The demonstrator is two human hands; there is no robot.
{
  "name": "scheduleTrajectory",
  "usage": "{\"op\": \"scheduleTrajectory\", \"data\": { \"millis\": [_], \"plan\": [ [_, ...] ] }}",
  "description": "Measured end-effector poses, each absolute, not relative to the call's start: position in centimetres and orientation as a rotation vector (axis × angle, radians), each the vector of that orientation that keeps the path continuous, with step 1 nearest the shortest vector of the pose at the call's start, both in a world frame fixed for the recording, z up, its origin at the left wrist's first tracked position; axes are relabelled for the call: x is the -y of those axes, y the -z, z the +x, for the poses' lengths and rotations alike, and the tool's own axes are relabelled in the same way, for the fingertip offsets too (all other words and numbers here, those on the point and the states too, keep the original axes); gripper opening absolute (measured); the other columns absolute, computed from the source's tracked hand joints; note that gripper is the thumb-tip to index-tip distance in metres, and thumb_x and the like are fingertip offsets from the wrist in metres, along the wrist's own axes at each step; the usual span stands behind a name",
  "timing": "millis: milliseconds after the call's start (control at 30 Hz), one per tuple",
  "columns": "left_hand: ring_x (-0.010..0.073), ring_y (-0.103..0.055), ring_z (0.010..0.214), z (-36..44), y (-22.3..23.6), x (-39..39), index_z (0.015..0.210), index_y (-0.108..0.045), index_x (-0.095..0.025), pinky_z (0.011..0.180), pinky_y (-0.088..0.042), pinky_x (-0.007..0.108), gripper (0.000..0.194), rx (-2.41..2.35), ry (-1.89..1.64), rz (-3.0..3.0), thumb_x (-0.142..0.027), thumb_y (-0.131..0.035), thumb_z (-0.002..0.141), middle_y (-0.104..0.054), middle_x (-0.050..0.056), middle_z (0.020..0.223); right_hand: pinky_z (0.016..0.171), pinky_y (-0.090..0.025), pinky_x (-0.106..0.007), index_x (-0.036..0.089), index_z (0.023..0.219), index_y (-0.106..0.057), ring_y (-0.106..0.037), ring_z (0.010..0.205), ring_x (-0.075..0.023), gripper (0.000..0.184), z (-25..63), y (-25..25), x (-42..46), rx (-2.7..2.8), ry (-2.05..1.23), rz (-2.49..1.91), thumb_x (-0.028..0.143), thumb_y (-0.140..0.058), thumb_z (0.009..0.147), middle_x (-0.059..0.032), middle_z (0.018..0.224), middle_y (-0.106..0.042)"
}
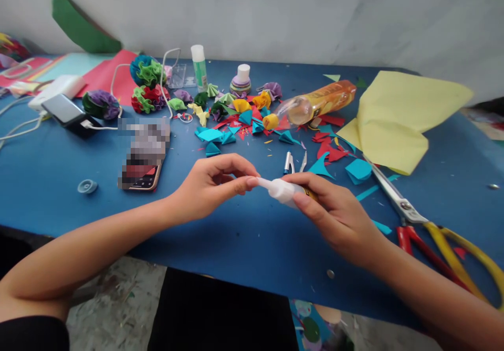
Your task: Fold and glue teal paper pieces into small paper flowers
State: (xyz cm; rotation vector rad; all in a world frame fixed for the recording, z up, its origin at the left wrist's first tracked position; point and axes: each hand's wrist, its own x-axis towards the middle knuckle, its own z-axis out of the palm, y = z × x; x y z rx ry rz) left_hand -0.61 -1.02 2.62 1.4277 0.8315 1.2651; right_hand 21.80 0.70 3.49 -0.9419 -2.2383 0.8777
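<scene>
Above the front part of the blue table, a small white glue bottle (284,191) lies sideways between my hands, its narrow nozzle pointing left. My right hand (342,215) is closed around the bottle's body and covers much of its label. With thumb and fingertips, my left hand (214,185) pinches the tip of the nozzle, so the very end is hidden. Just behind the bottle lies a small silver-and-white tool (289,162). Cut turquoise paper pieces (322,166) are scattered beyond my right hand.
Large scissors (409,212) with red and yellow handles lie at right, near folded yellow paper (389,120). A clear bottle (311,104) rests on its side among scraps. A phone (145,157), a glue stick (199,67) and paper flowers (147,70) occupy the left and back.
</scene>
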Motion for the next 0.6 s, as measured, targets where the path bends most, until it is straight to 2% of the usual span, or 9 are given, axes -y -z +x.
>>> {"op": "scheduleTrajectory", "data": {
  "millis": [100, 233, 300, 467, 533, 600],
  "plan": [
    [0.0058, -0.063, 0.065, -0.70, -2.39, 1.10, 0.089, -0.070, -0.015, 0.059, -0.055, 0.014, 0.012, -0.818, -1.316, 1.433, -0.019, -0.074, 0.078, -0.070, 0.001, 0.084, 0.059, -0.043, -0.024, 0.023, 0.104, -0.062, -0.057, 0.067, -0.0120, 0.027, 21.76, -3.71, -0.72, 2.193, -0.953, -0.967, 0.043, -0.045, 0.095, -0.0003, 0.082, -0.065],
    [0.0075, -0.068, 0.072, -0.92, -2.08, 1.29, 0.122, -0.060, -0.027, 0.065, -0.058, 0.016, 0.051, -0.778, -1.350, 1.545, -0.018, -0.077, 0.075, -0.070, 0.003, 0.106, 0.054, -0.043, -0.024, 0.023, 0.098, -0.065, -0.056, 0.063, -0.0128, 0.035, 21.66, -4.11, -0.70, 2.043, -1.243, -1.015, 0.053, -0.046, 0.092, -0.0010, 0.077, -0.064],
    [0.0079, -0.067, 0.072, -0.94, -2.13, 1.34, 0.119, -0.063, -0.024, 0.065, -0.058, 0.017, 0.046, -0.775, -1.359, 1.677, -0.018, -0.077, 0.075, -0.071, 0.004, 0.105, 0.051, -0.043, -0.023, 0.024, 0.097, -0.066, -0.054, 0.059, -0.0126, 0.039, 21.61, -4.27, -0.65, 1.960, -1.412, -1.035, 0.057, -0.048, 0.089, -0.0010, 0.073, -0.063],
    [0.0082, -0.066, 0.069, -0.86, -2.55, 1.24, 0.087, -0.072, -0.013, 0.063, -0.056, 0.015, 0.011, -0.759, -1.465, 2.004, -0.015, -0.075, 0.076, -0.072, 0.004, 0.082, 0.052, -0.044, -0.022, 0.022, 0.098, -0.066, -0.054, 0.056, -0.0114, 0.041, 21.62, -4.40, -0.51, 1.901, -1.646, -1.070, 0.058, -0.053, 0.086, -0.0009, 0.067, -0.063],
    [0.0086, -0.067, 0.070, -0.89, -2.54, 1.25, 0.084, -0.072, -0.013, 0.065, -0.056, 0.015, 0.008, -0.755, -1.483, 2.047, -0.014, -0.075, 0.076, -0.072, 0.004, 0.077, 0.051, -0.043, -0.021, 0.021, 0.099, -0.066, -0.054, 0.056, -0.0110, 0.041, 21.63, -4.45, -0.51, 1.897, -1.693, -1.066, 0.058, -0.053, 0.086, -0.0008, 0.066, -0.063],
    [0.0086, -0.067, 0.069, -0.98, -2.42, 1.35, 0.092, -0.072, -0.016, 0.066, -0.056, 0.016, 0.016, -0.712, -1.498, 2.026, -0.015, -0.075, 0.076, -0.073, 0.003, 0.080, 0.049, -0.042, -0.021, 0.020, 0.097, -0.066, -0.055, 0.056, -0.0111, 0.042, 21.61, -4.52, -0.57, 1.861, -1.785, -1.055, 0.059, -0.053, 0.086, -0.0011, 0.066, -0.063]
  ]
}}
